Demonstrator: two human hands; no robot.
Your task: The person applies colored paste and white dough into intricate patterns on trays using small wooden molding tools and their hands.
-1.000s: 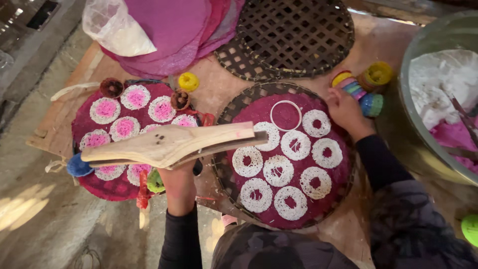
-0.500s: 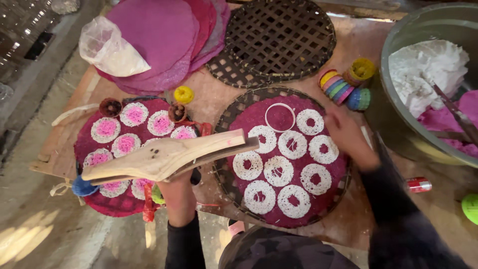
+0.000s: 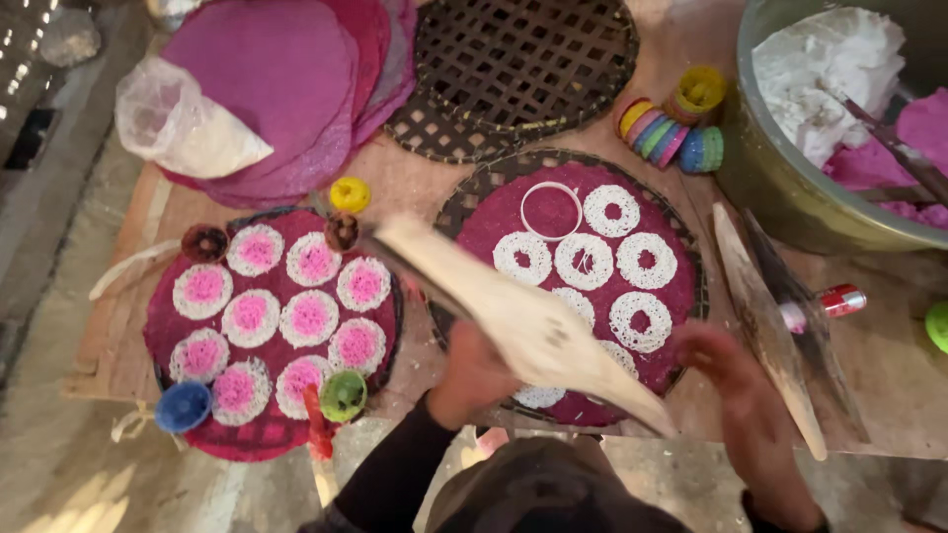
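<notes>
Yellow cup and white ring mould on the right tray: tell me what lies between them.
In the head view, between the yellow cup and the white ring mould lies bare table and the woven tray's rim.

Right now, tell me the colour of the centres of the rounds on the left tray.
Pink centres, white lacy rims; head view.

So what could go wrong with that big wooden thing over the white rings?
The left hand holds the wooden press right above the white rings on the round tray. If it dips, it might squash or smear them. The right hand is close to a second wooden piece near the table's edge, so a bump could perhaps knock it off.
</notes>
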